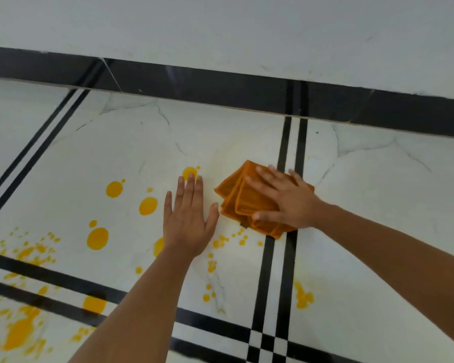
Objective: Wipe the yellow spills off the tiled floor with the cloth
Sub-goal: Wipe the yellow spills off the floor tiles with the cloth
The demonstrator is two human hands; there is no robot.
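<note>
A folded orange cloth (243, 199) lies on the white marble-look tiled floor (121, 148). My right hand (286, 199) presses flat on top of it with fingers spread. Just left of the cloth, my left hand (188, 221) rests flat on the tile, fingers together, holding nothing. Round yellow spills (97, 238) dot the floor left of my left hand; one blob (189, 172) sits at its fingertips. Small yellow drops (222, 242) lie below the cloth. A faint yellowish smear (231, 158) shows above the cloth.
Black double stripes (291, 142) cross the tiles, one pair running under the cloth's right edge. A black skirting band (220, 87) and a pale wall (220, 27) close off the far side. Heavier yellow splatter (21, 331) covers the lower left; another patch (303, 297) lies lower right.
</note>
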